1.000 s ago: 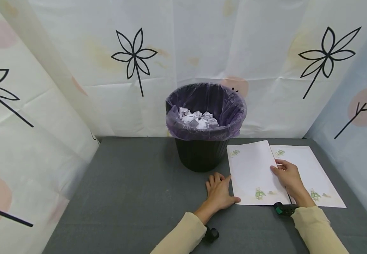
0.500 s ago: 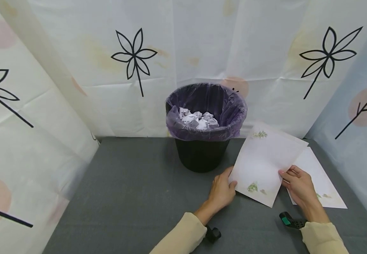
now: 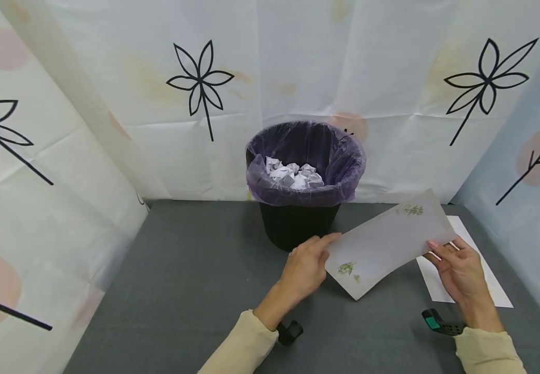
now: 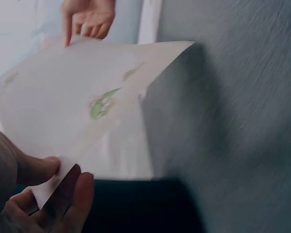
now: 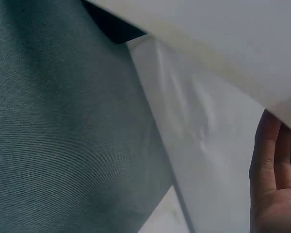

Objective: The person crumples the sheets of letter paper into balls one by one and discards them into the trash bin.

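A white sheet of paper [image 3: 386, 241], printed with small green plants, is held up at a slant over the table. My left hand [image 3: 300, 267] pinches its lower left end; in the left wrist view the thumb [image 4: 41, 170] lies on top and the fingers curl beneath. At the opposite edge my right hand [image 3: 461, 272] pinches the sheet between thumb and fingers. Seen from the right wrist, those fingers [image 5: 266, 155] reach under the edge of the paper [image 5: 228, 29]. A second sheet [image 3: 440, 292] lies flat on the table, partly covered by the right hand.
Behind the left hand stands a black bin [image 3: 298, 223] with a purple liner [image 3: 293, 196], holding several crumpled paper balls [image 3: 298, 179]. The dark grey table [image 3: 204, 270] meets a white patterned cloth wall [image 3: 195, 171] at the back.
Lying flat beside the other sheet at first, the held sheet has been lifted and tilted, its lower end swinging left. The left hand now grips it and has moved left; the right hand moved right.
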Tool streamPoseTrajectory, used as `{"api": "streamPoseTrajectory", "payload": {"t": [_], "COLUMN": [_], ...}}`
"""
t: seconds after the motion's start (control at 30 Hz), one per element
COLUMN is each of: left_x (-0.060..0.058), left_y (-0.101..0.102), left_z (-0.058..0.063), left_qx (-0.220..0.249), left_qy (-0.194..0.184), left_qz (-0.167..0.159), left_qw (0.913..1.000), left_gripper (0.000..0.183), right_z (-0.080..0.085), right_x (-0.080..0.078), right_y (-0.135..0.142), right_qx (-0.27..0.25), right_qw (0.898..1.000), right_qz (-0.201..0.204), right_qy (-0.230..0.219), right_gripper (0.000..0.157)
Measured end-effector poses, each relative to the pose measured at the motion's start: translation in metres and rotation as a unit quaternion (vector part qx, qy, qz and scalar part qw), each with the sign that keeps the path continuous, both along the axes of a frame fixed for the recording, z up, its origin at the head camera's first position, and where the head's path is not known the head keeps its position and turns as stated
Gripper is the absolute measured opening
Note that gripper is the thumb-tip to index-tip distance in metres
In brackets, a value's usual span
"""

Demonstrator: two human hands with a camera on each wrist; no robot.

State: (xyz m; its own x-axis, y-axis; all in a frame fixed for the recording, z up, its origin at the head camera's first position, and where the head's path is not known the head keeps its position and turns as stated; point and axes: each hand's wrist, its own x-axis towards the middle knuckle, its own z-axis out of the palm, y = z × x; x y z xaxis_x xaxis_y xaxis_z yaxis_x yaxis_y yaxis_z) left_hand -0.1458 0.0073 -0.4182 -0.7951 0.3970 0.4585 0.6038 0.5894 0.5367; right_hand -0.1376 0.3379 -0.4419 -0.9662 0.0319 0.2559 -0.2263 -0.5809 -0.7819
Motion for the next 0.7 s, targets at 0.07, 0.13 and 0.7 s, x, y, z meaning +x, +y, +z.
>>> {"api": "streamPoseTrajectory", "payload": {"t": [0.07,0.13,0.7], "left_x": [0.001,0.001,0.008], "left_y": [-0.012,-0.025,-0.106], "left_z": [0.011,0.022,0.075], "left_qx": [-0.003,-0.01,0.134], "left_qy": [-0.003,-0.005,-0.046], "left_qz": [-0.007,-0.011,-0.009], "left_qw": [1.0,0.9999,0.9899], "left_gripper": [0.045,0.046,0.035], "right_z": [0.006,0.012,0.055], "right_x": [0.0,0.0,0.005], "right_y": [-0.002,-0.006,-0.065], "right_qx": [0.032,0.078,0.351], "right_qw": [0.999,0.996,0.93], "right_qz": [-0.013,-0.026,-0.079], "right_qy": [0.01,0.022,0.078], "right_gripper": [0.04,0.036,0.024]}}
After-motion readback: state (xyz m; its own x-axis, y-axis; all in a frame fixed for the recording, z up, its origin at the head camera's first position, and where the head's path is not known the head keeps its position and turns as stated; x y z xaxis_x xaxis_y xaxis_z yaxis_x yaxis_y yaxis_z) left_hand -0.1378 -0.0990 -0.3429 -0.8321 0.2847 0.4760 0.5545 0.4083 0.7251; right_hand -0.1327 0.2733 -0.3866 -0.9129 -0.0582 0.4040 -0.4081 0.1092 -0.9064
